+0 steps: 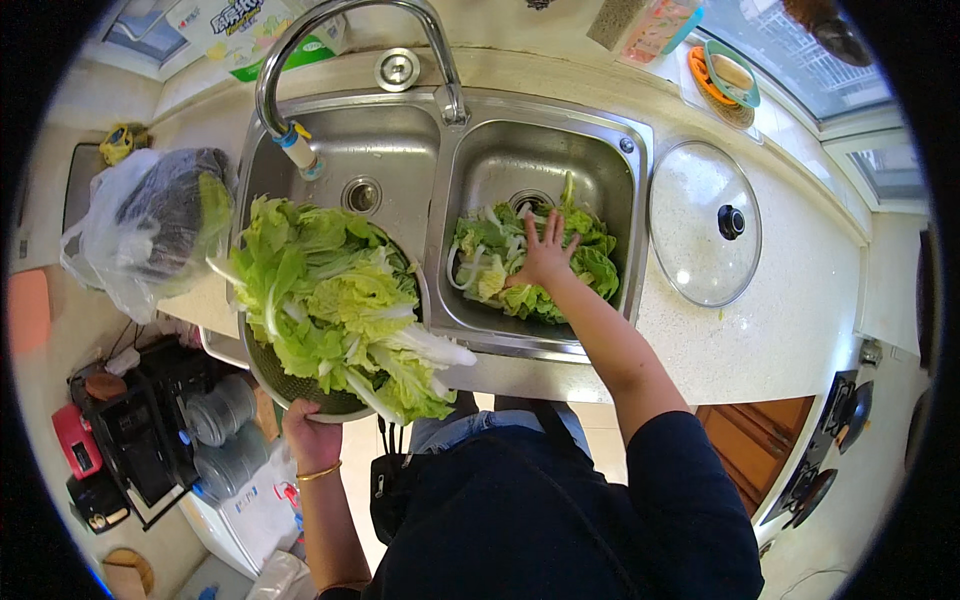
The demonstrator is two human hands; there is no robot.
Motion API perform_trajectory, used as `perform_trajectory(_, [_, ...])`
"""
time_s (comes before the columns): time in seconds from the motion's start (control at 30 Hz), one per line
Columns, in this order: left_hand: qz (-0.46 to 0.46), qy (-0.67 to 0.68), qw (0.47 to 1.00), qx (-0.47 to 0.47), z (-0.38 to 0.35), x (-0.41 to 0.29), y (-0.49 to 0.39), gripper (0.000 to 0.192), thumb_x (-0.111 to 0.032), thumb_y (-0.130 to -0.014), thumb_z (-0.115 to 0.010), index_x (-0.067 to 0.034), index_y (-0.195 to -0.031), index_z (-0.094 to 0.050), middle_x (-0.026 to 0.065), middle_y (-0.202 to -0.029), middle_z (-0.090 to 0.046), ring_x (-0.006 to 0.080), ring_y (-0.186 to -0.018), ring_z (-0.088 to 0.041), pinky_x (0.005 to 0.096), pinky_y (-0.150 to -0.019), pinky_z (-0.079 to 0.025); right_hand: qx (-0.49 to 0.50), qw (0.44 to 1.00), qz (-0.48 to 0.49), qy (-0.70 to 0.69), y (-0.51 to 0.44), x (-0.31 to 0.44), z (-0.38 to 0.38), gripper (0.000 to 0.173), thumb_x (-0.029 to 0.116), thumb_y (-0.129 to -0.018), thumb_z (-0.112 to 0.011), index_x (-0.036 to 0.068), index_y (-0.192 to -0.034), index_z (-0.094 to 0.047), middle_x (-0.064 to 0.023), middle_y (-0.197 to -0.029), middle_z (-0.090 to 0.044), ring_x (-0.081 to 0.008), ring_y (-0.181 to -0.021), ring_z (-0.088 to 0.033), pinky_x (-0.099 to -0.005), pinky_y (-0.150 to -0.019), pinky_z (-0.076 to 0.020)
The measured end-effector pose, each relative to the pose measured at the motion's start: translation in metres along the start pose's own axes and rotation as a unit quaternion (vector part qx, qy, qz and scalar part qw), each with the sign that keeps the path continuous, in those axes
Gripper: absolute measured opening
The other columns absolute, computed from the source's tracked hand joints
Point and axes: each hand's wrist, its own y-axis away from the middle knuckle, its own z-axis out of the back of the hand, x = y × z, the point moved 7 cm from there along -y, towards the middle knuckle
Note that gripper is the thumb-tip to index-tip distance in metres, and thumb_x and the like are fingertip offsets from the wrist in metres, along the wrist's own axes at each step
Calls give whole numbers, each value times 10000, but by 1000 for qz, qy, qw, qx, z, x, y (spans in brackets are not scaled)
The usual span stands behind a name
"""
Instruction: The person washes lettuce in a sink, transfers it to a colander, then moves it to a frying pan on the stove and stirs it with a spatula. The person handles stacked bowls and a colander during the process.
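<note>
My left hand [311, 441] grips the near rim of a round colander [281, 375], which is tilted over the front of the left sink basin [367, 139]. Pale green cabbage leaves [330, 292] heap above its rim, and one white stalk sticks out to the right. In the right basin [480, 161], my right hand [546, 251] lies with fingers spread on a pile of leafy greens [592, 277]. Those leaves cover the front of the basin and reach the drain [531, 201]. My palm hides some of them.
A chrome faucet [352, 6] arches over the left basin. A glass lid [705, 225] lies on the counter to the right. At the left sits a plastic bag [142, 232] with dark contents. A drain strainer [397, 70] rests behind the sink.
</note>
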Motion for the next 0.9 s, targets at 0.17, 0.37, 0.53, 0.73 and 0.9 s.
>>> perform_trajectory(0.17, [17,-9,1000,-15,-8,-1,2,402,-7,-701,-495,4,-1095,-575,91,-1162,-603,271,-1130,-558,441,-1038,-417,90,996,-2,-2,3,16,-23,1414,598,-521,-836,167,-1543,41,-345,-1539,31,-468,-1446,-22,-717,-1054,-170])
perform_trajectory(0.37, [54,-7,998,-41,0,16,-14,52,-31,-740,-532,-46,-701,-563,81,-882,-622,222,-888,-601,377,-867,-478,-62,998,2,-21,18,25,-7,905,253,-660,-759,129,-1442,-320,-258,-1387,-385,-436,-1325,-343,-607,-1000,-354])
perform_trajectory(0.53, [71,-17,996,50,8,27,-32,438,-49,-736,-507,54,-1159,-556,138,-1224,-600,290,-1152,-565,428,-1018,-437,-110,992,13,-53,48,22,-6,817,279,-616,-800,133,-1338,-447,-167,-1263,-538,-359,-1221,-478,-547,-951,-427])
perform_trajectory(0.73, [68,-36,996,41,5,21,-39,392,-10,-734,-508,20,-1123,-549,108,-1124,-618,239,-1003,-618,367,-847,-528,-187,945,55,-265,85,3,37,646,112,-609,-834,36,-1186,-554,-188,-1116,-627,-368,-1078,-579,-409,-919,-472])
perform_trajectory(0.9, [70,-55,995,54,15,24,-52,423,10,-733,-510,-5,-1155,-527,74,-1055,-614,189,-906,-624,326,-753,-549,-252,880,48,-400,135,-10,104,484,74,-677,-791,-37,-1100,-584,-170,-1048,-677,-314,-984,-640,-355,-892,-474])
